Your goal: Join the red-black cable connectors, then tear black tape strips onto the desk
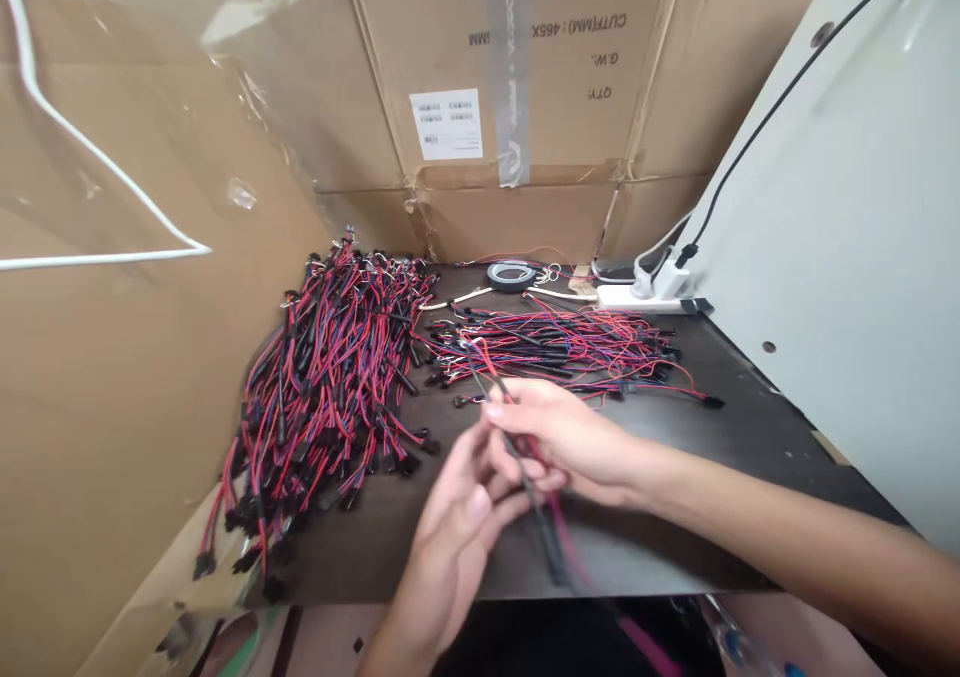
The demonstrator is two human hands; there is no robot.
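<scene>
Near the front middle of the dark table, my right hand (551,437) pinches a cable harness (541,522) with black and red-pink wires. The harness runs from above the fingers down past the table's front edge, and its lower part is blurred. My left hand (465,527) is just left of and below the right one, its fingers curled around beside the same wires. A large heap of red, blue and black cable harnesses (341,357) lies at the left. Behind my hands is a flatter bundle of similar harnesses (570,342).
A roll of black tape (511,276) lies at the back. A white power strip (645,299) with plugs sits at the back right. Cardboard walls (555,217) stand behind and at the left, and a white panel (840,207) rises at the right.
</scene>
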